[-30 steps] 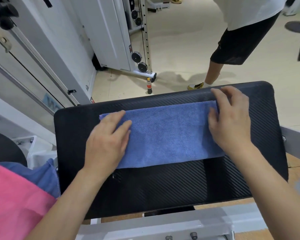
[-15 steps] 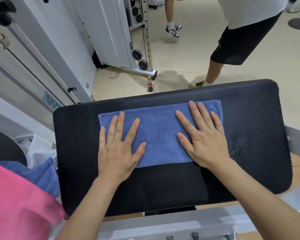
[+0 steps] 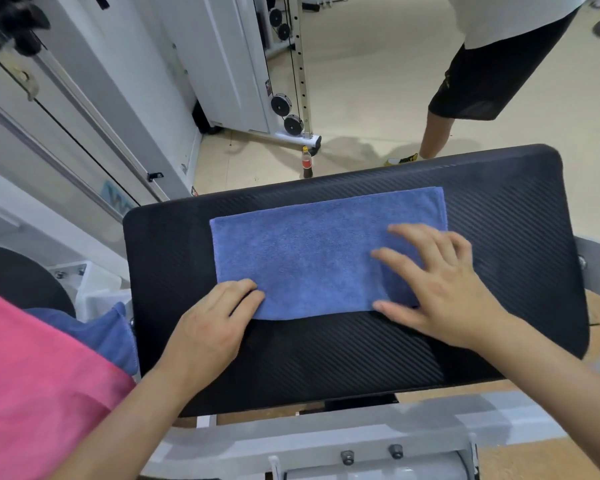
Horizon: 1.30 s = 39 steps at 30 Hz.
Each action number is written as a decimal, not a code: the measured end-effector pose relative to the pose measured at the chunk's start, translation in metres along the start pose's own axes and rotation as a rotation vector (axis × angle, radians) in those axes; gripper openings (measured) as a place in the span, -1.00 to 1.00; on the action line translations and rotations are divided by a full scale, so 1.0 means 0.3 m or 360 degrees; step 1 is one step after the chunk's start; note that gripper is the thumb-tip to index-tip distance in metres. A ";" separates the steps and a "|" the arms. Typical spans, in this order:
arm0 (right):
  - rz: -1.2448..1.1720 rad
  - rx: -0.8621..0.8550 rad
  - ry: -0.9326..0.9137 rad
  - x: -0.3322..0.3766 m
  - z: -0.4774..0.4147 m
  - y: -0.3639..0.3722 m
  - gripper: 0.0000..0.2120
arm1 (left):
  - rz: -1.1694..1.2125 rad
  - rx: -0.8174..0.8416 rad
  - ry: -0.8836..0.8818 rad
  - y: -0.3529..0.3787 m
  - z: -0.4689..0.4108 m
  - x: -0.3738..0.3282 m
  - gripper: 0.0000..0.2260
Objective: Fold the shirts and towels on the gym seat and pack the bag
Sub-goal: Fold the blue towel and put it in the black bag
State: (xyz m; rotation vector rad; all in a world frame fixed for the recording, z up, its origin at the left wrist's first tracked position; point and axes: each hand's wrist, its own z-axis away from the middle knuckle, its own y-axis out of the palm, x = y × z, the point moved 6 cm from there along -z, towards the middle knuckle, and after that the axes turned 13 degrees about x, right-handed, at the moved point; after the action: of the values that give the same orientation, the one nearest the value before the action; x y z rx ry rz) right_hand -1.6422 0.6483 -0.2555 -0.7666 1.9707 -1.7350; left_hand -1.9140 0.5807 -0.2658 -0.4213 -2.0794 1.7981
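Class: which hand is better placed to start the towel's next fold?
Probably the left hand: its fingers curl on the towel at its near left corner, while the right hand lies flat, pinning it.

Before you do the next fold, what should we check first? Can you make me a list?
1. The blue towel lies flat on the gym seat: ok.
2. Its edges look lined up in a neat rectangle: ok.
3. The left hand has curled fingers on the near-left corner, ready to lift: ok.
4. The right hand rests spread on the towel's right part: ok, though blurred.
5. Bare seat shows all around the towel: ok.
6. Whether the bag is open and close by: cannot tell, none shows.
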 end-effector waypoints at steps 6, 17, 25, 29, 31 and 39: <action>0.0159 0.0078 -0.0109 -0.066 0.146 0.032 -0.61 | -0.0100 -0.0006 -0.0058 0.004 -0.019 0.002 -0.66; -0.0168 -0.0186 0.0124 -0.066 0.141 0.024 -0.75 | 0.0268 0.0068 -0.0213 -0.091 -0.056 0.083 -0.87; -0.1916 0.0520 0.0400 0.053 0.183 -0.100 -0.70 | 0.1192 -0.0576 -0.0763 -0.455 -0.007 0.139 -0.80; -0.2380 0.0870 0.0269 0.192 0.262 -0.077 -0.76 | 0.0634 -0.0580 -0.0517 -0.608 -0.088 0.094 -0.82; -0.2490 0.0857 0.0328 0.204 0.293 -0.042 -0.80 | 0.0442 -0.0521 -0.0337 -0.632 -0.169 0.070 -0.78; -0.1913 0.0666 0.0972 0.103 0.296 0.143 -0.75 | 0.0166 0.0214 -0.0100 -0.316 -0.645 0.033 -0.73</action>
State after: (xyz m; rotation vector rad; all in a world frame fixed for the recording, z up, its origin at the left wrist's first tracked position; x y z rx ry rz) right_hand -1.6162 0.5638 -0.3093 -1.5649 1.3088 -3.2350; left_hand -1.8342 0.7418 -0.1468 -0.4492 -1.9958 2.0222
